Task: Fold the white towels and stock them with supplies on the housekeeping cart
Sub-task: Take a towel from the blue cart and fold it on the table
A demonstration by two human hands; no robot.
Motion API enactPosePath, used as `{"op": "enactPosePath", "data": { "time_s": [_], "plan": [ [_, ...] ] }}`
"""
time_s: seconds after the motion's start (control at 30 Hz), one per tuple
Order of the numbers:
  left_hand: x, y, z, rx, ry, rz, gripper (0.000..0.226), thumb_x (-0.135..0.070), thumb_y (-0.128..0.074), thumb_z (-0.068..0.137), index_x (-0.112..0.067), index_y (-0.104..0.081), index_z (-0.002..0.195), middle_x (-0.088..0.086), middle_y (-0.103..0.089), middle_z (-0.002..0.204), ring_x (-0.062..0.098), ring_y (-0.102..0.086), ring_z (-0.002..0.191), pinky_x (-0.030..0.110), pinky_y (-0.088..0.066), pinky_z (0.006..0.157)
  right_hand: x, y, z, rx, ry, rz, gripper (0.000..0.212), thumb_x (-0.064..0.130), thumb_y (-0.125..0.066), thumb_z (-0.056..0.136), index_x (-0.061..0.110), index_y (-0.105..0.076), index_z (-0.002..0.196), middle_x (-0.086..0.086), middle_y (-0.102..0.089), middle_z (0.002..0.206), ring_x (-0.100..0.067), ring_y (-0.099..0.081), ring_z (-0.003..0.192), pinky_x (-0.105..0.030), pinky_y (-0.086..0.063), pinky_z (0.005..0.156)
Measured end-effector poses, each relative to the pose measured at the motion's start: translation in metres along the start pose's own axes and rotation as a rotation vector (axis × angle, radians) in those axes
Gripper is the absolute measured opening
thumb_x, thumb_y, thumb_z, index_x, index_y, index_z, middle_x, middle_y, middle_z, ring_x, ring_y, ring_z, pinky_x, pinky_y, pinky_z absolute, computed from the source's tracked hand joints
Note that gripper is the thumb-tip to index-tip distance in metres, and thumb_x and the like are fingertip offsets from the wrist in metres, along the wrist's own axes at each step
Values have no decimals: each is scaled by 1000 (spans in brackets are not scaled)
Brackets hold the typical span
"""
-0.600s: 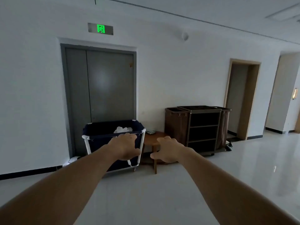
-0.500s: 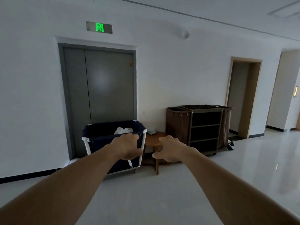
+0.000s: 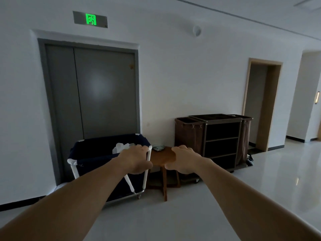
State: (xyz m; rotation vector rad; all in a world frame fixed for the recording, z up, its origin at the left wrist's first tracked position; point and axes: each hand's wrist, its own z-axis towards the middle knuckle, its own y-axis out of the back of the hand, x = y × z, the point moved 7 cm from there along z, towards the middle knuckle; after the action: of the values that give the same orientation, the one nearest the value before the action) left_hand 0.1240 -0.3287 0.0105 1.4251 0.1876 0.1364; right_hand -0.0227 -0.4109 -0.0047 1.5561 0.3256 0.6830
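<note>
A dark blue laundry bin (image 3: 90,159) with a white frame stands before the grey doors, and white towels (image 3: 120,147) show inside it. To the right, against the wall, is the brown housekeeping cart (image 3: 221,141) with dark shelves and a cloth bag on each side. Both my arms reach forward at chest height. My left hand (image 3: 136,158) and my right hand (image 3: 185,159) hang in the air with loosely curled fingers and hold nothing. Both are well short of the bin and the cart.
A small round wooden table (image 3: 162,156) stands between bin and cart, with a small packet (image 3: 158,148) on it. Grey double doors (image 3: 90,94) sit under a green exit sign (image 3: 90,19). An open doorway (image 3: 262,103) lies right of the cart. The floor is glossy.
The bin, table and cart have grown larger in view as I came closer. My hands stay raised in front of me, a little further apart.
</note>
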Motion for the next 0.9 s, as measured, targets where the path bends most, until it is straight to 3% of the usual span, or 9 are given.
{"op": "enactPosePath", "data": {
  "time_s": [0.2, 0.37, 0.53, 0.6, 0.8, 0.9],
  "plan": [
    [18, -9, 97, 12, 70, -10, 41, -46, -56, 91, -20, -51, 122, 1, -51, 117, 18, -55, 100, 39, -49, 91, -27, 12, 113, -6, 55, 6, 84, 64, -58, 81, 29, -28, 152, -7, -31, 152, -36, -31, 139, -53, -37, 107],
    [53, -22, 173, 23, 94, 19, 55, -48, -52, 90, -20, -44, 137, 2, -51, 128, 20, -54, 108, 43, -48, 96, -31, -2, 199, 23, 70, -10, 85, 62, -58, 82, 27, -27, 153, -7, -29, 156, -36, -28, 142, -53, -34, 109],
    [100, -38, 258, 17, 95, 29, 52, -54, -50, 89, -23, -47, 131, 0, -52, 128, 22, -53, 109, 46, -47, 96, -26, -12, 290, 5, 68, -9, 76, 61, -59, 85, 25, -36, 149, -6, -35, 150, -34, -34, 138, -49, -39, 107],
    [122, -46, 293, 17, 90, 3, 61, -57, -49, 89, -22, -42, 139, 0, -49, 135, 23, -51, 117, 46, -45, 99, -24, -13, 325, -4, 59, -3, 77, 60, -60, 87, 25, -34, 151, -6, -32, 153, -34, -32, 140, -51, -37, 110],
    [179, -58, 388, 43, 75, -90, 68, -44, -48, 92, -17, -31, 152, 5, -38, 153, 25, -40, 136, 46, -37, 110, -19, -13, 422, -6, 16, -4, 77, 61, -58, 89, 29, -32, 153, -7, -27, 158, -35, -28, 143, -54, -33, 114],
    [199, -68, 433, 70, 74, -119, 69, -41, -49, 92, -17, -29, 153, 5, -36, 155, 26, -40, 136, 47, -38, 109, -23, -19, 467, 18, -5, -11, 78, 60, -58, 89, 31, -28, 155, -6, -24, 159, -35, -25, 145, -56, -31, 115]
  ]
}}
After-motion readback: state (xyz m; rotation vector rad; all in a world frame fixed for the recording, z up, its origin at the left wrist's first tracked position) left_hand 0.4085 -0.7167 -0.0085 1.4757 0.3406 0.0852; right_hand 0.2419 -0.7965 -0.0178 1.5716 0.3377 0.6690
